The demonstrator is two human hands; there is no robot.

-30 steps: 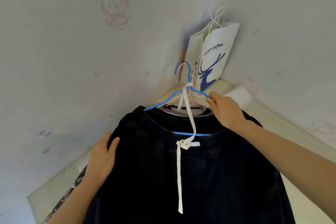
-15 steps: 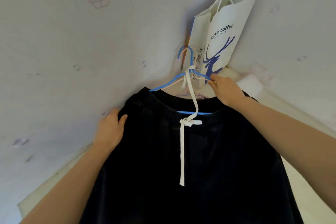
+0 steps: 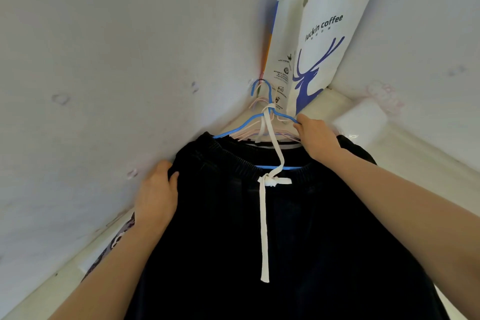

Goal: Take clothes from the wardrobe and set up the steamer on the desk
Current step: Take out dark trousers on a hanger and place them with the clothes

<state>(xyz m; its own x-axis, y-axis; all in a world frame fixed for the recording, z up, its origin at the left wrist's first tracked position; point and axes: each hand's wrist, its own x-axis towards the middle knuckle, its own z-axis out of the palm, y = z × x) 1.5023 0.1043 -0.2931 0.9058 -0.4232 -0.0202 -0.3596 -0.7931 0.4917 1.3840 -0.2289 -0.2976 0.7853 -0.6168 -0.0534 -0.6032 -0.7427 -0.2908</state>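
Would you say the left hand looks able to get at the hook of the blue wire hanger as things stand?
Probably yes. The left hand grips the black trousers' waistband edge; the blue wire hanger's hook shows uncovered above, with only the white drawstring looped below it. It would have to let go first.

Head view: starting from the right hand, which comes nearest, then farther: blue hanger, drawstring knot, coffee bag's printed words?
1. Blue hanger: its arm is under the right hand fingers.
2. Drawstring knot: lower left, on the waistband.
3. Coffee bag's printed words: far above.

Black drawstring trousers [image 3: 298, 228] hanging on blue hanger [image 3: 244, 125], white cord [image 3: 264, 228] dangling.
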